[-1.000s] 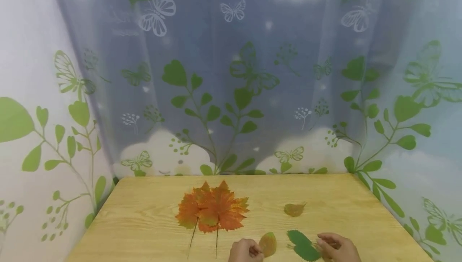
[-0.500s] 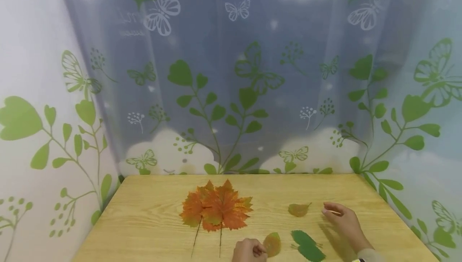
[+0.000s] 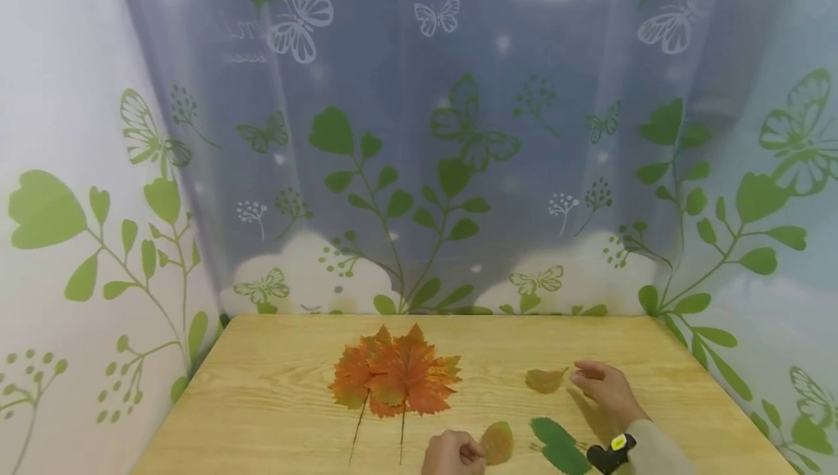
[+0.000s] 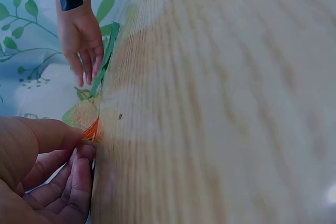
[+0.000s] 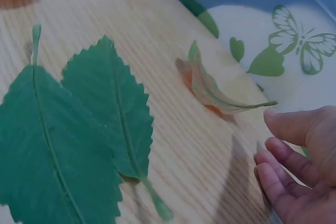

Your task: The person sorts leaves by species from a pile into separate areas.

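Note:
My left hand (image 3: 453, 453) is at the front of the table, thumb and forefinger pinching the edge or stem end of a yellow-green and orange artificial leaf (image 3: 497, 443). In the left wrist view that leaf (image 4: 81, 114) rises beside the fingertips. My right hand (image 3: 609, 389) hovers at the right, fingers apart and loosely bent, holding nothing. Its thumb tip is right at the stem of a small curled orange-green leaf (image 5: 215, 90), which lies on the table. Two green serrated leaves (image 5: 44, 140) overlap each other between my hands.
A bunch of orange-red maple leaves (image 3: 399, 377) with two dark stems lies left of centre on the wooden table (image 3: 262, 388). Printed curtains (image 3: 393, 133) stand behind and at both sides. The right wrist wears a black band (image 3: 610, 453).
My right hand has left the green leaves, moved forward, then in to the small curled leaf's stem. My left hand stays by its leaf. The head view has shifted slightly.

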Demonstrator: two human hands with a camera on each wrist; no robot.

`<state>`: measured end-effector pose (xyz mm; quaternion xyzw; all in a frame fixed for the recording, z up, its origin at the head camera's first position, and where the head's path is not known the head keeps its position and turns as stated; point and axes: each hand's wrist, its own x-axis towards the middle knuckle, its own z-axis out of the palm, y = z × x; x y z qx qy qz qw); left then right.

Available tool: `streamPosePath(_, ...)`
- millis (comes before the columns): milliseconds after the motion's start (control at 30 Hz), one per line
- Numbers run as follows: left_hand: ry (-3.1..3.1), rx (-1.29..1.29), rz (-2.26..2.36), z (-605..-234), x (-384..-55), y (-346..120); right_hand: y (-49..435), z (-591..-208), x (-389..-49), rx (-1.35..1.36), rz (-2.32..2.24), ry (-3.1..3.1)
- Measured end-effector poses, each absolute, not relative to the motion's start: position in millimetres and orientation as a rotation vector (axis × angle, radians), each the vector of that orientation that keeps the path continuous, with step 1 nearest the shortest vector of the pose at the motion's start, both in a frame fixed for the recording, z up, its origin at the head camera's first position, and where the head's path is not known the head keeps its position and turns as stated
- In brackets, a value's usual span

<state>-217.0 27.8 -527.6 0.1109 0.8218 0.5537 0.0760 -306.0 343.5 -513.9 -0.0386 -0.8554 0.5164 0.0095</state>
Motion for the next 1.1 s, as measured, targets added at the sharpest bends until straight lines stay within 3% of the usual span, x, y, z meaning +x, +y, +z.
streamPosePath(567,2.459,0.340,1.657,-530,-221,24,334,-517,-312,0.016,1.437,-2.742)
streamPosePath(1100,2.453,0.352,1.641,-527,-219,26,332,-519,-314,-0.041,1.433,-2.703)
